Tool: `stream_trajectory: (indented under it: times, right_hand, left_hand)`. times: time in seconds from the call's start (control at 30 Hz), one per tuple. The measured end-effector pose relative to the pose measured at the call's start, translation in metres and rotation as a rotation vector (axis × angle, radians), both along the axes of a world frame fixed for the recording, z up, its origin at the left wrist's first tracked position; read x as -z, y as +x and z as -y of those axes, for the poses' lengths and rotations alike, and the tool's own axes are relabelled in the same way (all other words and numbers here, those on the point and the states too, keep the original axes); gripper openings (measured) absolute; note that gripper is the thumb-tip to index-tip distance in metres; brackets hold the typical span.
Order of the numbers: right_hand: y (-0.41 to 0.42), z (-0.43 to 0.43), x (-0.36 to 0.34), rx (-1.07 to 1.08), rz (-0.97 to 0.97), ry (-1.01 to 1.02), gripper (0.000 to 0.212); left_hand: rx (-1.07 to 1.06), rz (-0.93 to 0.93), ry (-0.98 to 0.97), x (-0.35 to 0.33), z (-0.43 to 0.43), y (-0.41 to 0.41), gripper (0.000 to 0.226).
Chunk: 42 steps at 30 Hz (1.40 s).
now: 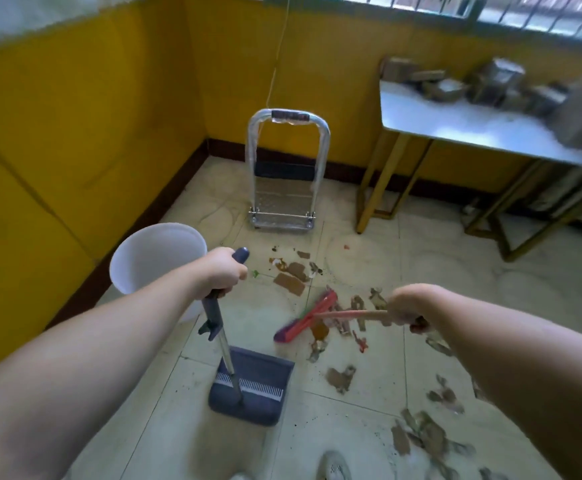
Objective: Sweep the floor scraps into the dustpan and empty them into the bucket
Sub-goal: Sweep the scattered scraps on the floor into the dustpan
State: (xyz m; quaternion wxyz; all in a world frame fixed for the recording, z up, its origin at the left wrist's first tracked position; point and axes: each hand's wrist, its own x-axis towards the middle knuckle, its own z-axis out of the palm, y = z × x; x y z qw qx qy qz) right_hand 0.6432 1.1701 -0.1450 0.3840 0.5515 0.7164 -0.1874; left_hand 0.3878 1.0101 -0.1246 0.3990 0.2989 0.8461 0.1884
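Fingers of left hand point(222, 271): curled tight round the dark grip at the top of the dustpan's pole.
Fingers of right hand point(405, 306): wrapped round the pale wooden handle of the broom point(352, 314), back of the hand toward the camera, fingertips hidden.
Dustpan point(262, 372): straight below the left fingers, dark blue pan flat on the tiles, open edge turned away from the person; nothing shows inside it.
Broom head point(307, 318): red, out past the right fingers toward the left hand, just beyond the pan's open edge, blurred.
Scraps point(289, 282): brown torn pieces on the floor, one patch beyond both sets of fingers, more under and behind the right forearm.
Bucket point(154, 254): white, upright, mouth open, just past the left wrist and partly hidden by that forearm.
Handling: the scraps look thin, light and limp, likely to skid or cling to the streaked tiles. The pan seems light plastic on a stiff metal pole, best held at the top grip. The bucket looks light enough to tip if knocked.
Beyond the fingers: folded metal trolley point(286, 168) against a yellow wall point(75, 116); steel table point(473, 123) off past the right hand.
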Motion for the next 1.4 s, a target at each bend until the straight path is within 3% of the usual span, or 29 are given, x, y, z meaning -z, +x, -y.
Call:
stream_trajectory:
  times: [0.07,0.17,0.27,0.4,0.63,0.8,1.17,1.3,1.4]
  right_hand:
    - [0.003,0.007,-0.009,0.018,-0.011,0.018,0.028]
    - [-0.004,0.015,-0.031,0.043,-0.092,0.097,0.006]
    - [-0.017,0.013,-0.035,0.105,-0.120,0.160,0.019]
    - [-0.048,0.020,-0.023,0.214,-0.233,0.077,0.026]
    - [-0.116,0.022,0.007,0.245,-0.425,-0.039,0.015]
    - [-0.169,-0.015,0.028,0.240,-0.525,-0.128,0.021]
    - [-0.238,-0.089,0.105,0.133,-0.476,-0.229,0.047]
    - [-0.236,-0.092,0.147,0.258,-0.315,-0.294,0.049]
    - [-0.228,-0.082,0.162,0.255,-0.267,-0.300,0.064]
  left_hand:
    - [0.031,-0.006,0.005,-0.003,0.000,-0.002,0.007]
    - [0.046,-0.004,0.038,-0.003,-0.001,-0.009,0.008]
    - [0.026,0.000,0.088,-0.004,-0.001,-0.016,0.011]
    - [-0.042,0.022,0.176,-0.001,-0.002,-0.026,0.004]
    - [-0.131,-0.014,0.196,-0.003,-0.006,-0.060,0.005]
    - [-0.194,0.018,0.198,0.004,-0.031,-0.085,0.003]
    - [-0.224,0.053,0.103,0.028,-0.107,-0.125,0.005]
    - [-0.227,0.046,0.061,0.040,-0.108,-0.136,0.007]
    - [-0.211,0.043,0.027,0.045,-0.105,-0.143,0.010]
